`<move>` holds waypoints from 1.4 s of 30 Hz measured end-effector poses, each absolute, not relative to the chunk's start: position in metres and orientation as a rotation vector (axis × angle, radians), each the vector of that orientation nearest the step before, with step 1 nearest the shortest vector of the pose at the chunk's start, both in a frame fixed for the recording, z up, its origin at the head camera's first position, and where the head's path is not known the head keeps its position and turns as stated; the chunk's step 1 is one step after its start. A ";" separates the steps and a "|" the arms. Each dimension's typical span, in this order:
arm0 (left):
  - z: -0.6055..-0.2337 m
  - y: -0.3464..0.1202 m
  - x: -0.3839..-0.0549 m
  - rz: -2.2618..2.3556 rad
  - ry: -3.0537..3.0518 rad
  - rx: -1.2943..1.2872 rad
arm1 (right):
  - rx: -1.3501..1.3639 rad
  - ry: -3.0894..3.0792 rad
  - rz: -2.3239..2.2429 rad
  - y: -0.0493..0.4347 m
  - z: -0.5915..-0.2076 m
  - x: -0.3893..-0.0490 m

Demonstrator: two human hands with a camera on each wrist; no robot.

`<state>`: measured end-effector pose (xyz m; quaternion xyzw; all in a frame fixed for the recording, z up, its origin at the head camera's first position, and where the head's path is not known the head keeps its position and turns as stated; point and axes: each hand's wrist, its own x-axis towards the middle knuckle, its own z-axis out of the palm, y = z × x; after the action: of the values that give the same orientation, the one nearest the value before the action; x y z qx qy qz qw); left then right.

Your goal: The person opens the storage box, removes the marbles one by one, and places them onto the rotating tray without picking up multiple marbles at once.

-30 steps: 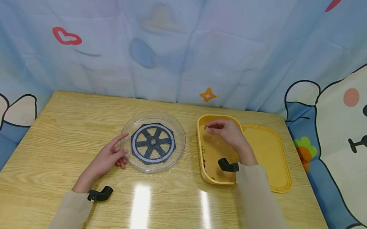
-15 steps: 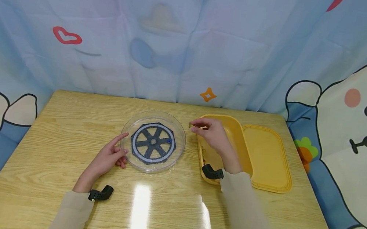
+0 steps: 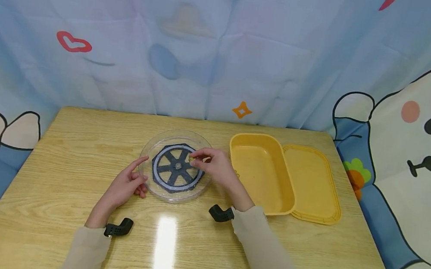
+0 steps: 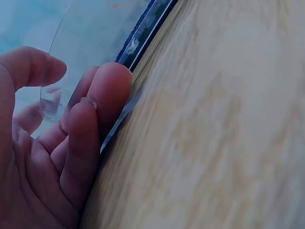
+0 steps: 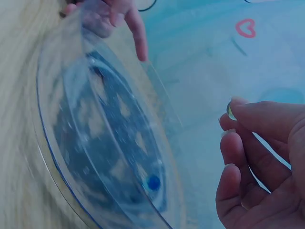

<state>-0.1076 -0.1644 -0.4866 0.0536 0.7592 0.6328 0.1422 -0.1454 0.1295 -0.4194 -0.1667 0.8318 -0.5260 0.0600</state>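
A clear round dish [image 3: 170, 197] holds a dark wheel-shaped piece [image 3: 177, 180] with several spokes and a pale ring. My left hand [image 3: 122, 186] rests at the dish's left side, fingers touching its clear wall, index finger stretched out. Over the right part of the dish, my right hand [image 3: 218, 167] pinches a small yellow-green glass marble [image 5: 231, 110] between thumb and index finger. In the right wrist view a blue marble [image 5: 153, 182] sits in the dish near one end of the wheel; the right hand hides it in the head view.
Right of the dish stands a yellow box [image 3: 263, 178], with a small yellow ring-like bit [image 3: 237, 174] by its left wall. Its yellow lid [image 3: 314, 183] lies flat beside it. A printed curtain [image 3: 191, 63] hangs behind the wooden table [image 3: 174, 243].
The right hand has moved left, from inside the yellow box to above the dish, carrying the yellow-green marble. My left hand has stayed at the dish's side.
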 end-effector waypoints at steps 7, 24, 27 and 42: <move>-0.487 -0.164 -0.107 1.821 2.199 0.154 | -0.513 2.519 -1.577 0.122 -0.425 -0.142; -0.486 -0.163 -0.106 1.845 2.187 0.154 | -0.357 2.543 -1.629 0.158 -0.406 -0.149; -0.487 -0.163 -0.107 1.844 2.186 0.153 | -0.327 2.536 -1.665 0.173 -0.403 -0.151; -0.487 -0.163 -0.107 1.855 2.176 0.135 | -0.312 2.605 -1.542 0.235 -0.407 -0.170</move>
<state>-0.1068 -0.1627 -0.4874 0.0468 0.7528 0.6418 0.1388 -0.1698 0.2349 -0.4072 -0.1024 0.8550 -0.5061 0.0491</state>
